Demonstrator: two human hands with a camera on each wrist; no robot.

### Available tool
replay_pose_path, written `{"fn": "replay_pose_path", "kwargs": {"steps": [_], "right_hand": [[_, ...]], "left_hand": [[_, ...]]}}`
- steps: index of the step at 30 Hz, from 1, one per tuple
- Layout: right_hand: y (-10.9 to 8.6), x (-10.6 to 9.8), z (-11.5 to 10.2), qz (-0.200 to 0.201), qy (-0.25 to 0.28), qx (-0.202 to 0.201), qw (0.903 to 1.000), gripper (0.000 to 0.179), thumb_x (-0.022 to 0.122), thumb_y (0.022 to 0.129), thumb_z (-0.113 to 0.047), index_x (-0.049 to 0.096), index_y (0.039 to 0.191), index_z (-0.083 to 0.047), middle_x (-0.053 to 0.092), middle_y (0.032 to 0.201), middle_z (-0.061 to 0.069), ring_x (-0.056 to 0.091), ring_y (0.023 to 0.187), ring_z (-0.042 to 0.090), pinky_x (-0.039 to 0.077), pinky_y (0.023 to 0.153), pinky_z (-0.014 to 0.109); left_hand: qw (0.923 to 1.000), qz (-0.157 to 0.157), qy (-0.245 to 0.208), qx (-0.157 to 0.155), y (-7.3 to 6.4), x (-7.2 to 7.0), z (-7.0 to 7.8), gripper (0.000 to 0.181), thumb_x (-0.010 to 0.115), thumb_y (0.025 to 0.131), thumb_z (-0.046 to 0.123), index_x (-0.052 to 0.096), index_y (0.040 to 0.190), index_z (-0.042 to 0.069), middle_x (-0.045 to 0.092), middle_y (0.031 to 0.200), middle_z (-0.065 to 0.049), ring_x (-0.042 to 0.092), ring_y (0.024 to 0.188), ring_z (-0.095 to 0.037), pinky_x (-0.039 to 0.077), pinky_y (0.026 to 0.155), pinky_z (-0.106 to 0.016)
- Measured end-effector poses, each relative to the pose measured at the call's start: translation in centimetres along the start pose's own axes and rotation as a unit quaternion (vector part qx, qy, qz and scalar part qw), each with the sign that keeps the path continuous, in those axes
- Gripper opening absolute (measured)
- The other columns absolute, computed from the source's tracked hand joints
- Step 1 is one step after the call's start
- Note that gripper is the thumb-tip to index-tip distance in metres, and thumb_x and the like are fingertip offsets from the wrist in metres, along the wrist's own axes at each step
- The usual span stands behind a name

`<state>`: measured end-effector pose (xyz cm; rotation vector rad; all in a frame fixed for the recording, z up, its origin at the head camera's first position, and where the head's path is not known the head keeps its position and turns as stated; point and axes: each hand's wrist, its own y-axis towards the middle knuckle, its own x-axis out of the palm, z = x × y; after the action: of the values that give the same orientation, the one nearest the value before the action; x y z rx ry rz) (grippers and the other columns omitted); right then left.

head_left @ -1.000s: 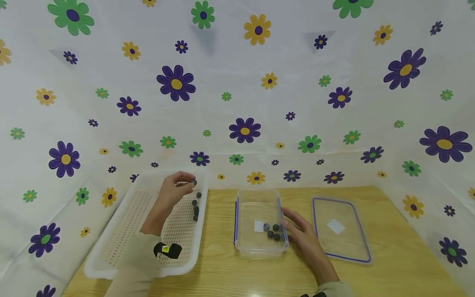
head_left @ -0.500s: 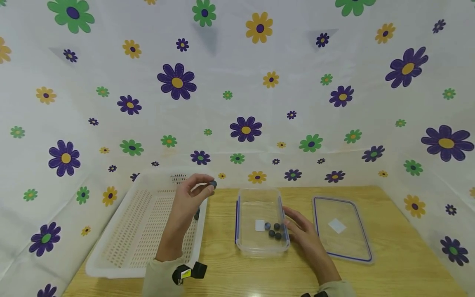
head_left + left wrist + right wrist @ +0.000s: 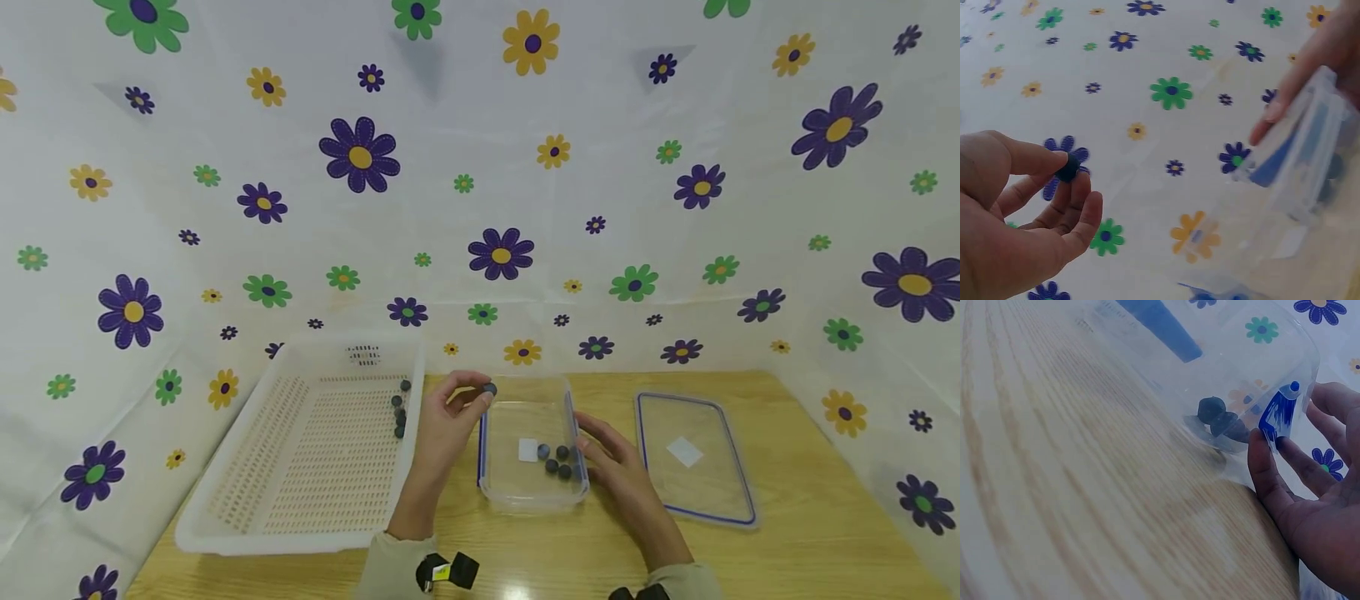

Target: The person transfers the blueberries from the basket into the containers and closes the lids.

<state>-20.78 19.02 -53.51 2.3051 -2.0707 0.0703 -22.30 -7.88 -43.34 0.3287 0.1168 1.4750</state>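
Observation:
My left hand (image 3: 444, 421) pinches a blueberry (image 3: 490, 389) between thumb and index finger, over the far left corner of a clear plastic container (image 3: 501, 500). In the left wrist view the blueberry (image 3: 1067, 169) shows dark and round at the fingertips. Several blueberries (image 3: 552, 466) lie inside the container, towards its right side near a white square. My right hand (image 3: 618, 462) rests against the container's right wall, outside it. In the right wrist view its thumb and fingers touch the wall around a blue clip (image 3: 1280, 415).
A white perforated basket (image 3: 300, 542) stands on the left, with several blueberries (image 3: 400, 417) along its right side. To the right lies a clear lid (image 3: 705, 483) with a blue seal, flat on the wooden table (image 3: 810, 483). A flowered cloth (image 3: 442, 225) rises behind.
My left hand has moved right, carrying the blueberry out from above the basket to the container. The right hand has stayed at the container's wall. The head view has tilted slightly downward.

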Motion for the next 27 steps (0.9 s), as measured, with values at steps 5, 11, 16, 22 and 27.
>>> {"fn": "replay_pose_path", "kwargs": {"steps": [5,11,16,22,27], "right_hand": [[0.1,-0.1,-0.2,-0.005,0.002,0.003,1.0000,0.052,0.061,0.105,-0.028,0.048,0.153,-0.013,0.040,0.160,0.008,0.048,0.136,0.037,0.054,0.096,0.039],[0.0,-0.1,-0.2,-0.003,0.004,0.004,1.0000,0.052,0.062,0.104,-0.028,0.048,0.152,-0.014,0.041,0.159,0.008,0.048,0.136,0.037,0.055,0.096,0.039],[-0.1,-0.2,-0.2,-0.004,0.000,-0.003,1.0000,0.051,0.061,0.105,-0.028,0.048,0.152,-0.013,0.041,0.159,0.009,0.049,0.135,0.038,0.055,0.094,0.038],[0.1,-0.3,-0.2,-0.008,0.003,-0.003,1.0000,0.051,0.061,0.105,-0.028,0.049,0.152,-0.013,0.040,0.159,0.009,0.049,0.134,0.038,0.055,0.095,0.039],[0.1,-0.3,-0.1,-0.005,0.007,0.003,1.0000,0.051,0.062,0.105,-0.028,0.049,0.151,-0.013,0.041,0.159,0.009,0.051,0.133,0.036,0.056,0.094,0.038]], "left_hand": [[0.9998,0.002,-0.018,0.005,0.0,0.8,-2.0,0.021,0.068,0.093,-0.008,0.065,0.114,-0.009,0.061,0.116,-0.022,0.065,0.103,-0.029,0.057,0.085,-0.025],[0.9986,-0.019,-0.049,-0.006,-0.3,1.4,-4.6,0.022,0.068,0.093,-0.009,0.064,0.115,-0.012,0.061,0.115,-0.026,0.067,0.103,-0.025,0.057,0.086,-0.027],[0.9995,-0.029,-0.015,0.001,-0.6,1.9,-6.0,0.020,0.068,0.092,-0.010,0.066,0.112,-0.009,0.063,0.114,-0.026,0.064,0.106,-0.037,0.056,0.085,-0.024],[0.9986,-0.047,0.024,0.001,-0.6,1.9,-6.4,0.018,0.068,0.093,-0.009,0.069,0.110,-0.006,0.064,0.114,-0.024,0.064,0.104,-0.034,0.055,0.085,-0.023],[0.9981,-0.052,0.033,-0.004,-0.7,1.8,-6.5,0.018,0.067,0.093,-0.011,0.068,0.111,-0.007,0.064,0.114,-0.024,0.064,0.106,-0.031,0.055,0.089,-0.026]]}}
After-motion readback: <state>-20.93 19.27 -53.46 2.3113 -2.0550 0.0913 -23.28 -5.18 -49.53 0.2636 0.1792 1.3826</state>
